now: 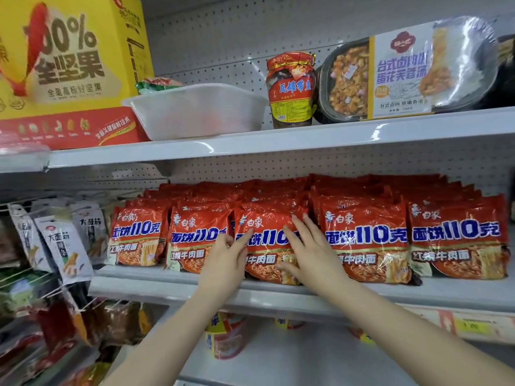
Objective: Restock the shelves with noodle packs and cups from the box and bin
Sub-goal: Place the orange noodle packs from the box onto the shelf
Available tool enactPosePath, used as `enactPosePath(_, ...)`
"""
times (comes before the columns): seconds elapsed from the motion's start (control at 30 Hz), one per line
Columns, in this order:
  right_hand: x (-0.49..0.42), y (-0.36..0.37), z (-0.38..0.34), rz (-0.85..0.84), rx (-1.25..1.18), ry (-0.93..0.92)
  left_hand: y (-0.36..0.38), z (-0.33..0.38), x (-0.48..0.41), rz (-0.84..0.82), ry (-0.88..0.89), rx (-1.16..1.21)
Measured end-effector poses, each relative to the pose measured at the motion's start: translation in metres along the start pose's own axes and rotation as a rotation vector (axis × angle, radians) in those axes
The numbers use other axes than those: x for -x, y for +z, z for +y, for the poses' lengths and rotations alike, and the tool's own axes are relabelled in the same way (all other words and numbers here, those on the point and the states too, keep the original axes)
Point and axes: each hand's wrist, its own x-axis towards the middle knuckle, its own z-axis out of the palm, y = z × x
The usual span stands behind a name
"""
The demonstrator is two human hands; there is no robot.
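We have both hands flat on 1 red noodle pack (267, 243): left hand (225, 257) with fingers straight against its left edge, right hand (309, 252) spread across its front. That pack stands third in the row on the middle shelf (418, 293).

Just one camera here, worn on the head, facing straight into the shelving from close up and tilted a bit down, so both forearms come up from the bottom edge. The middle shelf (278, 298) with the red noodle packs (365, 240) sits dead centre and near, the upper shelf (278, 140) runs above it. It's wide-angle, so the edges bend.
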Motion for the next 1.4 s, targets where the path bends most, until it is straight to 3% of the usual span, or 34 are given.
enactPosePath(0.2,0.03,0.001,0.002,0.035,0.013,-0.027,0.003,0.008,0.022,-0.002,-0.036,0.01)
enactPosePath(0.4,0.074,-0.003,0.011,0.03,0.025,-0.005,-0.001,0.025,0.053,0.075,0.109,-0.046)
enactPosePath(0.67,0.156,-0.018,0.021,-0.052,0.048,0.108,0.008,0.071,0.105,-0.062,0.337,-0.005)
enactPosePath(0.87,0.273,-0.025,0.038,-0.197,0.024,0.297,0.056,0.114,0.172,-0.241,0.378,0.138)
enactPosePath(1.13,0.474,-0.037,0.057,-0.412,0.057,0.719,0.126,0.196,0.297,-0.645,0.561,0.293)
enactPosePath(1.4,0.597,-0.065,0.068,-0.426,0.018,1.132,0.155,0.288,0.345,-0.914,0.71,0.381)
